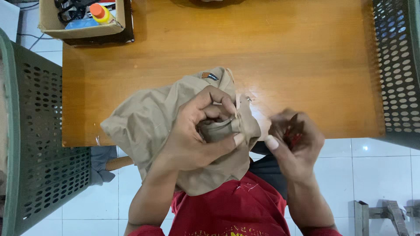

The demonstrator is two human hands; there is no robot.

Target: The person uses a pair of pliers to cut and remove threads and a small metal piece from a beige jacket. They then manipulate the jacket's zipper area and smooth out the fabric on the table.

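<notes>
Khaki garment [153, 122]: bunched up, lying partly on the near edge of the wooden table [284, 57] and partly hanging over my lap; a small striped label is showing near its top fold.
Left hand [197, 131]: I am curling my fingers tightly around a gathered fold of the cloth, thumb pressing from below, wrist coming up from my lap.
Right hand [293, 140]: I am holding it just right of the cloth, apart from it, fingers nearly closed around something small and reddish; blurred, so I cannot tell what it is.
Key relation: the pinched fold is pointing right, towards my right fingertips; the left is the hand on it.
Surroundings: green perforated crates [39, 144] are flanking the table; a cardboard box [83, 22] is sitting at the far left corner.
</notes>
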